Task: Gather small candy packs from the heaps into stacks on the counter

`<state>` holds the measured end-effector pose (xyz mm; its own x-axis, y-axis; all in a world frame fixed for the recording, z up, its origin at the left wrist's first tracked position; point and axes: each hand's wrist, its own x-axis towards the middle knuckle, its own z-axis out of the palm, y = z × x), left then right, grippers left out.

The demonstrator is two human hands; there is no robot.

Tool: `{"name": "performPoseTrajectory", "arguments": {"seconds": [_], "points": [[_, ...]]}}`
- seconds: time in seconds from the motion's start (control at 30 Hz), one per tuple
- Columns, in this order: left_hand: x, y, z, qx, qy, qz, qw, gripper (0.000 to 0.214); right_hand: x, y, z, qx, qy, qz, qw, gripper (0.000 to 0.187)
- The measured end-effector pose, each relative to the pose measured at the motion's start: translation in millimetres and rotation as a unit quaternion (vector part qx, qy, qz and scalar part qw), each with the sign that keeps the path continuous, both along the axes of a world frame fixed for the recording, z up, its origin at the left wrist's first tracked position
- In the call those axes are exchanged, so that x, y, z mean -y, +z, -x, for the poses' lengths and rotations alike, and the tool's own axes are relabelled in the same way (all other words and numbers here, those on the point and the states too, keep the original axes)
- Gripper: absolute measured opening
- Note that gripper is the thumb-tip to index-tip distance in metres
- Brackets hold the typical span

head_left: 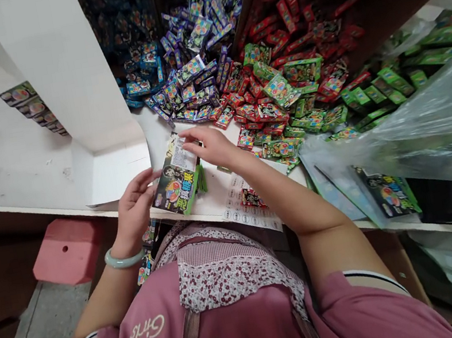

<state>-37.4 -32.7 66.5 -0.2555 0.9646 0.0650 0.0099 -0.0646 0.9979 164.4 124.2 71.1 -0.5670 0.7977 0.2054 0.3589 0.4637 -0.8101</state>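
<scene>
My left hand [134, 208] grips the near left edge of a dark printed display box [176, 183] that lies tilted at the table's front edge. My right hand [210, 143] rests on the box's far end, fingers pressed on its pale flap. A green strip [200, 178] sticks out beside the box. Just beyond lie heaps of small candy packets: blue and purple ones [187, 76], red ones [296, 22] and green ones [300, 71].
A white carton wall [61, 75] stands at the left with an open flap on the white table [10, 160]. A clear plastic bag [431, 121] covers flat boxes at the right. A sheet of stickers [240, 201] lies by my right forearm. A pink stool [67, 249] is below left.
</scene>
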Motion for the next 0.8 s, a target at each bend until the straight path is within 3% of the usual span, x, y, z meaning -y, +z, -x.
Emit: {"name": "performPoseTrajectory", "arguments": {"seconds": [0.1, 0.17, 0.3, 0.43, 0.6, 0.8], "points": [[0, -10.7, -6, 0.05, -0.001, 0.008, 0.999, 0.034, 7, -2.1, -7, 0.064, -0.042, -0.038, 0.996, 0.031], [2, -15.6, -7, 0.059, -0.022, 0.013, 0.998, 0.034, 7, -2.3, -15, 0.079, -0.049, -0.022, 0.995, 0.03], [8, -18.2, 4, 0.052, -0.111, 0.03, 0.992, 0.046, 7, -1.2, -26, 0.073, -0.042, 0.084, 0.993, 0.024], [3, -17.2, 13, 0.016, -0.23, 0.109, 0.967, 0.059, 11, 3.1, -24, 0.046, -0.03, 0.182, 0.982, 0.006], [-18, -30.5, 0, -0.045, -0.23, 0.141, 0.962, 0.048, 14, 12.3, -16, 0.075, -0.002, 0.147, 0.986, 0.006], [-23, -43.6, -5, -0.058, -0.202, 0.181, 0.961, 0.05, 25, -1.9, -32, 0.171, -0.068, 0.085, 0.979, 0.006]]}}
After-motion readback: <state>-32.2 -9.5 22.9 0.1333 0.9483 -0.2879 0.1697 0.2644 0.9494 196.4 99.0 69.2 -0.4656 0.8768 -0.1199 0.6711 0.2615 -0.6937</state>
